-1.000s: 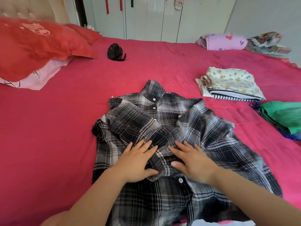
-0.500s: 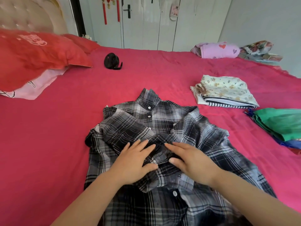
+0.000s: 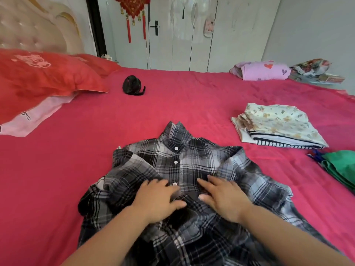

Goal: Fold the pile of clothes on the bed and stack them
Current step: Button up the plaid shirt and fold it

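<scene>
A black, grey and white plaid shirt [image 3: 184,162] lies button side up on the pink bed [image 3: 57,179], collar pointing away from me, both sleeves folded in over the chest. My left hand [image 3: 156,199] presses flat on the folded left sleeve. My right hand [image 3: 223,198] presses flat on the right one, just right of the button line. A folded stack [image 3: 278,125], floral cloth on top of a striped one, sits to the right. Green folded clothes [image 3: 342,167] lie at the right edge.
Red and pink pillows [image 3: 42,83] lie at the far left. A small black fan [image 3: 133,85] sits behind the shirt. A purple bundle [image 3: 263,71] and patterned cloth [image 3: 313,69] rest at the far right corner, with white cupboard doors behind.
Both hands have slid forward up the shirt towards the collar, smoothing the folded sleeves. The view has tilted up, showing more of the far wall.
</scene>
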The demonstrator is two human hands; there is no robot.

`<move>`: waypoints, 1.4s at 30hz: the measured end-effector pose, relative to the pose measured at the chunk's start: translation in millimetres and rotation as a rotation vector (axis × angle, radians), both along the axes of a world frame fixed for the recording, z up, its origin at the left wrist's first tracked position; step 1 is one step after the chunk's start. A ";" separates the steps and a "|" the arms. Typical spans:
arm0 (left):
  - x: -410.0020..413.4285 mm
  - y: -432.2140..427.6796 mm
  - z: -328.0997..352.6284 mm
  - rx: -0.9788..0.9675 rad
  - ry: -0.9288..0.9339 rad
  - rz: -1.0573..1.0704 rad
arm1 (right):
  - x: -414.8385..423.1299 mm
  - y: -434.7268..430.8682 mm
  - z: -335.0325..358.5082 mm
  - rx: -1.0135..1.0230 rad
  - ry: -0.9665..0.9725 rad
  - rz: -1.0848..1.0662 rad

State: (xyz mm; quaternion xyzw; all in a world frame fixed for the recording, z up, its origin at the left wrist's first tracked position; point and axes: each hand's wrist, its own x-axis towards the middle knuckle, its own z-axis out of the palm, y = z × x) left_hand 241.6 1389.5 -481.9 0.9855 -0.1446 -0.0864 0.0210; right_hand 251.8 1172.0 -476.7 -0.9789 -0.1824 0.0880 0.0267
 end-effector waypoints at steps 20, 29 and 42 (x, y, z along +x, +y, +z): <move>197.0 38.0 -10.3 0.016 -0.153 0.330 | 203.4 10.8 -12.4 0.048 -0.233 -0.280; 173.8 38.6 44.2 -0.585 -0.551 0.312 | 171.1 1.1 45.3 0.447 -0.449 -0.225; -70.7 35.3 85.5 -0.413 -0.812 -0.266 | -73.9 -55.5 92.6 0.657 -0.421 -0.056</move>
